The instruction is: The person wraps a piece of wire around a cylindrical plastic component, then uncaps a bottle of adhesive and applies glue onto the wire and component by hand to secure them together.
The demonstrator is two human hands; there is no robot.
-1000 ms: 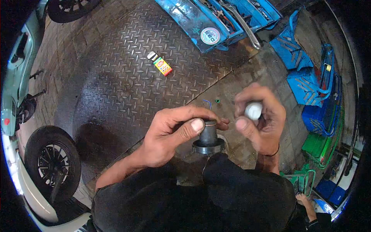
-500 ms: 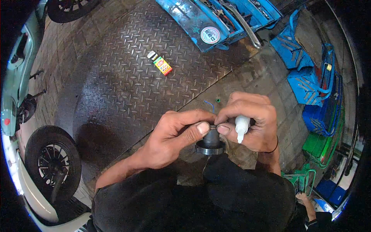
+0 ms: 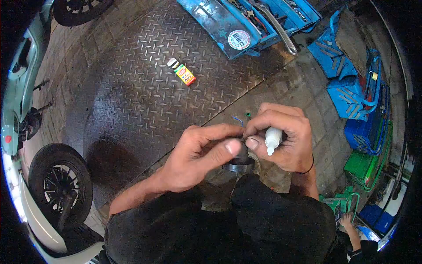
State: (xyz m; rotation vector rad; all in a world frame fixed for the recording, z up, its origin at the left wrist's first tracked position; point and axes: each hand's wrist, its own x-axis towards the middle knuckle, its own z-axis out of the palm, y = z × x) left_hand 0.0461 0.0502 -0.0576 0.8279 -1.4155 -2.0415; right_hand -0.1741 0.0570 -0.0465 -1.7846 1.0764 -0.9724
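My left hand point(image 3: 191, 154) is closed, its thumb and index finger at the top of a dark cylindrical part point(image 3: 239, 167) with a wide, shiny ring at its base. Opposite it, my right hand point(image 3: 285, 136) has thumb and index fingertips at the same top edge. A small white nozzle bottle point(image 3: 273, 138) is tucked in the fingers of my right hand, its tip pointing down toward me. Whatever lies between the fingertips is hidden. Just beyond them are a thin blue strip point(image 3: 238, 119) and a small green ring point(image 3: 248, 114).
A yellow and red box point(image 3: 185, 75) lies on the diamond-pattern metal plate point(image 3: 149, 97). Beyond stands an open blue toolbox point(image 3: 228, 33) with tools. More blue and green toolboxes point(image 3: 338, 92) line the right. A wheel point(image 3: 60, 189) is at left. Another person's hand point(image 3: 346, 220) shows at lower right.
My left thumb has lifted slightly and shifted right over the part's top. My right hand and the bottle have moved slightly left and up. The other person's hand has moved up.
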